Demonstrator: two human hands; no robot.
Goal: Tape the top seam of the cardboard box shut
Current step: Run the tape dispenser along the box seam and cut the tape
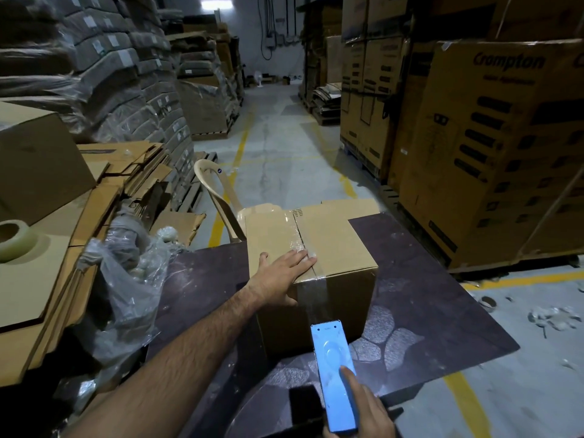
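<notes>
A brown cardboard box [335, 235] stands on a dark table [426, 298]. Clear tape [297, 230] runs along its top seam and down the near face. My left hand [281, 275] lies flat, fingers spread, on the box's near top edge, pressing on the tape. My right hand [360, 409] grips a blue tape dispenser [333, 371] low in front of the box, its toothed end pointing at the near face. A strip of clear tape stretches from the dispenser up to the box.
Flattened cartons [47, 289] with a spare tape roll [12, 240] lie at left, beside crumpled plastic wrap [126, 279]. A beige plastic chair [221, 197] stands behind the table. Stacked printed cartons [493, 147] fill the right; wrapped sacks [110, 74] the left. An aisle [278, 143] runs ahead.
</notes>
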